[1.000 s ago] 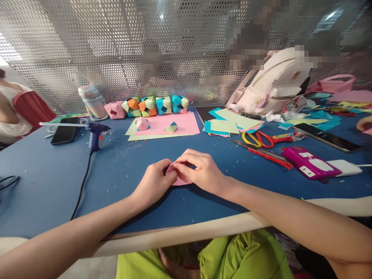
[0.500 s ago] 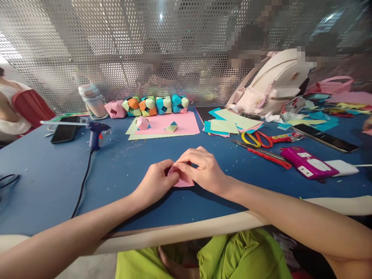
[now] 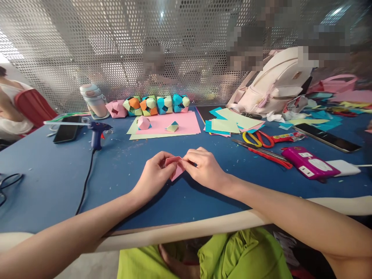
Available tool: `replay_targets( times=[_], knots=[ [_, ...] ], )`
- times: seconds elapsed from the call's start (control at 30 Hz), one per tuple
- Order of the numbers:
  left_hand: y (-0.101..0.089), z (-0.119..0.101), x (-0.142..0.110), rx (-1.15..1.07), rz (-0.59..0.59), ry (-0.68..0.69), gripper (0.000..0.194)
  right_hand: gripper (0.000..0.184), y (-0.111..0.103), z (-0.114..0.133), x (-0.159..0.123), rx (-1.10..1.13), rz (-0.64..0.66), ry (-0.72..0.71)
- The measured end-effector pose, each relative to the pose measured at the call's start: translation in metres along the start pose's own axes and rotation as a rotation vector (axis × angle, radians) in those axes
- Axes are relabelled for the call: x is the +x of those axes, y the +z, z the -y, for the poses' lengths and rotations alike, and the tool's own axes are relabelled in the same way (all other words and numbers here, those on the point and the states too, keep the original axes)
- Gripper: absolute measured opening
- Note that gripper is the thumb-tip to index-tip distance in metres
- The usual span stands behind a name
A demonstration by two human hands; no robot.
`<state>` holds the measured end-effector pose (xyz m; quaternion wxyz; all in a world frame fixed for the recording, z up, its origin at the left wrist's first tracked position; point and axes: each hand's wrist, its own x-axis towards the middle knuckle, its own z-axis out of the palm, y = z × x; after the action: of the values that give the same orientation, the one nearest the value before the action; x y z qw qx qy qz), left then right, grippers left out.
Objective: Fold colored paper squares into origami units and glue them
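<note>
A small pink folded paper is held between both hands just above the blue table. My left hand pinches its left side, thumb across the front. At the upper right edge, my right hand grips the paper between thumb and fingers. Beyond the hands, a pink-and-blue folded piece and a small pale green one rest on pink and green sheets. Behind these stands a row of folded paper balls in several colours.
To the left are a blue glue gun, a black phone and a bottle. On the right lie paper sheets, scissors, a utility knife, a purple power strip, another phone and a backpack.
The pink paper has been turned and lifted slightly between my fingers, its top edge now showing. My right fingers have shifted from over its top to its right side.
</note>
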<state>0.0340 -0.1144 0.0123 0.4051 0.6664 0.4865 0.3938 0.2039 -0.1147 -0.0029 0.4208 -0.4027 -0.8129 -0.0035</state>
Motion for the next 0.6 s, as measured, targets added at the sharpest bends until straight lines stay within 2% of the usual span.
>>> replay_targets(
  times=[0.1,0.23,0.33,0.47,0.6],
  knots=[
    [-0.002,0.003,0.002,0.058,0.027,0.104,0.025,0.029,0.0,-0.001,0.0,-0.024,-0.004,-0.029],
    [-0.005,0.005,0.003,0.169,0.009,0.221,0.028,0.029,0.001,-0.002,0.0,-0.025,0.018,-0.066],
    [-0.007,0.003,0.004,0.21,-0.002,0.262,0.026,0.03,0.0,-0.004,0.001,-0.024,0.036,-0.089],
    [-0.011,0.0,0.004,0.236,0.042,0.314,0.021,0.032,-0.001,-0.007,0.001,-0.031,0.067,-0.133],
    [-0.013,0.0,0.004,0.249,0.006,0.285,0.021,0.028,0.0,-0.008,0.002,0.01,0.068,-0.09]
  ],
)
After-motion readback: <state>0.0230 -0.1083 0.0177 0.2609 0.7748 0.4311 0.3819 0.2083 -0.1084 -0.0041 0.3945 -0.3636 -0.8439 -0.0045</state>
